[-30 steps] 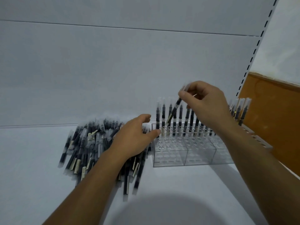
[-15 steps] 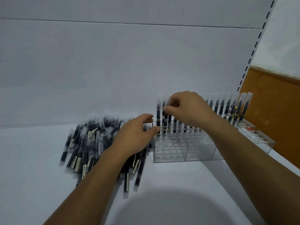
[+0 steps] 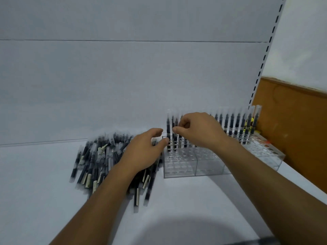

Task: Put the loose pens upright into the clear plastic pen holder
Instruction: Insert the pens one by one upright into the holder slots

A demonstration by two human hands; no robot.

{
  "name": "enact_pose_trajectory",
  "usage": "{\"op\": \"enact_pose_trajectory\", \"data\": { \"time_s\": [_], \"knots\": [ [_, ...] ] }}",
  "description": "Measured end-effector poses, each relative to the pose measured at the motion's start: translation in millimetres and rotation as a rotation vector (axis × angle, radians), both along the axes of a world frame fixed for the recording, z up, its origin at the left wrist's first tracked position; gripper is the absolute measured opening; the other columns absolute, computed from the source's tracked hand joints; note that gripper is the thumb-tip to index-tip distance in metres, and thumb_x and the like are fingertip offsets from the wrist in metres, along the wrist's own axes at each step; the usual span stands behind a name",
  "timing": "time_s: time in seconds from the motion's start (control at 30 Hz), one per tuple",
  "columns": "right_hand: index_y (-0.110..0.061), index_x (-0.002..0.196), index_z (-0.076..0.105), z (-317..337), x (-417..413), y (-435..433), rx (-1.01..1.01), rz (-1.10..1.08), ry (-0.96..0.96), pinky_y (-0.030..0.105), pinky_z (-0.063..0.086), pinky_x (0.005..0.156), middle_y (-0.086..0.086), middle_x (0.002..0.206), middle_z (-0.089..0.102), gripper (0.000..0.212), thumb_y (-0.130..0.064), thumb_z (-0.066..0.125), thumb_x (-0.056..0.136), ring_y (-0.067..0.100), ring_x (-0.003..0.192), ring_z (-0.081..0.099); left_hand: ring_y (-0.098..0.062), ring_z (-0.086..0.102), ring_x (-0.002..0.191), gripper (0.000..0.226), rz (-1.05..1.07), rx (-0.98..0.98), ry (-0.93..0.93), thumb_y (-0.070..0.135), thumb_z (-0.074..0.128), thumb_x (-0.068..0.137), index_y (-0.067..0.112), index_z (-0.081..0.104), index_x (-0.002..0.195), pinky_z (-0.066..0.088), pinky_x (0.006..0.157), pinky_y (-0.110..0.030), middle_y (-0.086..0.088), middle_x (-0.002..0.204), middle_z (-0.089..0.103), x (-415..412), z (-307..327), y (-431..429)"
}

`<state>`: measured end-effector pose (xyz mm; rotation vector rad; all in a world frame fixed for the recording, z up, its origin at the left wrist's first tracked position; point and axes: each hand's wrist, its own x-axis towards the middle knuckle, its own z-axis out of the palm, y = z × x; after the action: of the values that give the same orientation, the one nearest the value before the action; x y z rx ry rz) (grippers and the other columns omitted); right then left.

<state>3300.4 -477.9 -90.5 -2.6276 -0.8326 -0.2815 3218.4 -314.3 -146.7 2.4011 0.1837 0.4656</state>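
Observation:
A heap of loose black pens with clear caps (image 3: 99, 156) lies on the white shelf left of the clear plastic pen holder (image 3: 194, 165). Upright pens (image 3: 235, 124) fill the holder's back rows; its front holes are bare. My right hand (image 3: 196, 129) is over the holder's back left corner, thumb and forefinger pinched on an upright pen (image 3: 174, 133) standing in a hole. My left hand (image 3: 143, 151) rests palm down on the heap's right side, fingers spread, fingertips by the holder's left edge. What lies under its palm is hidden.
A second clear holder (image 3: 265, 152) stands to the right, against a brown board (image 3: 292, 129). The white back wall (image 3: 123, 85) rises right behind the pens. A slotted shelf upright (image 3: 263, 68) runs up at the right.
My right hand came down and leftwards with a tilted pen, which now stands upright in the holder's left end. The left hand has stayed on the heap.

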Motion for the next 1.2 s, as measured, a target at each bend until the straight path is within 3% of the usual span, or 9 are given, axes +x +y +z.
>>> {"op": "enact_pose_trajectory", "data": {
  "time_s": [0.1, 0.23, 0.3, 0.4, 0.5, 0.67, 0.8, 0.97, 1.2],
  "knots": [
    [-0.031, 0.089, 0.069, 5.7, -13.9, 0.4, -0.027, 0.006, -0.082, 0.028, 0.052, 0.067, -0.011, 0.081, 0.07, 0.027, -0.055, 0.058, 0.09, 0.011, 0.077, 0.063, -0.002, 0.052, 0.113, 0.043, 0.079, 0.009, -0.043, 0.052, 0.054, 0.093, 0.035, 0.055, 0.132, 0.038, 0.094, -0.024, 0.015, 0.135, 0.056, -10.5, 11.9, 12.1],
    [-0.034, 0.099, 0.068, 3.4, -42.8, 30.9, -0.003, 0.201, -0.032, 0.03, 0.054, 0.072, -0.012, 0.091, 0.071, 0.026, -0.056, 0.055, 0.091, 0.01, 0.081, 0.063, -0.007, 0.057, 0.112, 0.036, 0.273, -0.008, -0.067, 0.049, 0.057, 0.092, 0.035, 0.061, 0.124, 0.042, 0.093, -0.028, 0.011, 0.129, 0.062, -47.0, 18.6, 55.1],
    [-0.031, 0.117, 0.063, -4.8, -56.9, 55.0, -0.048, 0.312, -0.021, 0.032, 0.052, 0.077, -0.008, 0.106, 0.07, 0.036, -0.057, 0.051, 0.094, 0.015, 0.092, 0.062, -0.011, 0.055, 0.119, 0.037, 0.395, -0.017, -0.035, 0.047, 0.056, 0.093, 0.032, 0.059, 0.127, 0.04, 0.095, -0.029, 0.008, 0.133, 0.059, -71.5, 12.8, 79.4],
    [-0.031, 0.143, 0.043, -19.1, -75.1, 89.9, -0.15, 0.421, 0.016, 0.042, 0.047, 0.096, 0.003, 0.131, 0.058, 0.057, -0.061, 0.045, 0.095, 0.028, 0.121, 0.051, -0.017, 0.048, 0.129, 0.045, 0.521, -0.038, 0.057, 0.048, 0.054, 0.094, 0.027, 0.054, 0.134, 0.037, 0.103, -0.032, 0.004, 0.142, 0.052, -102.1, -1.5, 104.3],
    [-0.031, 0.146, 0.039, -36.2, -85.6, 111.0, -0.238, 0.451, -0.003, 0.045, 0.039, 0.104, 0.005, 0.137, 0.054, 0.059, -0.062, 0.038, 0.096, 0.03, 0.13, 0.043, -0.014, 0.051, 0.122, 0.042, 0.518, -0.115, 0.111, 0.046, 0.054, 0.095, 0.025, 0.056, 0.132, 0.038, 0.096, -0.028, 0.002, 0.138, 0.056, -117.7, -12.9, 112.3],
    [-0.03, 0.129, 0.057, -48.5, -85.0, 119.6, -0.229, 0.412, -0.146, 0.041, 0.038, 0.1, 0.0, 0.121, 0.063, 0.046, -0.058, 0.04, 0.097, 0.025, 0.119, 0.047, -0.007, 0.06, 0.096, 0.011, 0.499, -0.087, 0.129, 0.041, 0.063, 0.091, 0.034, 0.061, 0.1, 0.041, 0.071, -0.018, 0.013, 0.103, 0.065, -116.9, -14.7, 117.2],
    [-0.028, 0.116, 0.065, -54.8, -81.9, 122.3, -0.107, 0.417, -0.166, 0.034, 0.04, 0.088, -0.003, 0.107, 0.067, 0.032, -0.043, 0.043, 0.098, 0.023, 0.107, 0.051, -0.012, 0.06, 0.094, 0.035, 0.537, -0.059, 0.174, 0.047, 0.067, 0.086, 0.022, 0.066, 0.11, 0.043, 0.076, -0.026, 0.008, 0.104, 0.065, -107.3, -10.6, 121.6],
    [-0.027, 0.109, 0.068, -56.9, -79.3, 128.0, -0.038, 0.408, -0.183, 0.033, 0.044, 0.078, -0.001, 0.098, 0.064, 0.027, -0.031, 0.043, 0.098, 0.021, 0.095, 0.055, -0.016, 0.06, 0.094, 0.041, 0.536, -0.041, 0.291, 0.056, 0.067, 0.082, 0.023, 0.06, 0.106, 0.046, 0.076, -0.03, 0.004, 0.102, 0.064, -98.1, -3.8, 126.5],
    [-0.027, 0.118, 0.063, -58.2, -77.6, 128.5, 0.057, 0.393, -0.09, 0.032, 0.049, 0.073, 0.0, 0.103, 0.063, 0.026, -0.026, 0.049, 0.095, 0.022, 0.087, 0.062, -0.017, 0.057, 0.065, 0.032, 0.501, 0.142, 0.423, 0.044, 0.067, 0.083, 0.016, 0.056, 0.073, 0.043, 0.061, -0.028, -0.002, 0.07, 0.063, -82.8, 7.2, 122.2]
  ]
}}
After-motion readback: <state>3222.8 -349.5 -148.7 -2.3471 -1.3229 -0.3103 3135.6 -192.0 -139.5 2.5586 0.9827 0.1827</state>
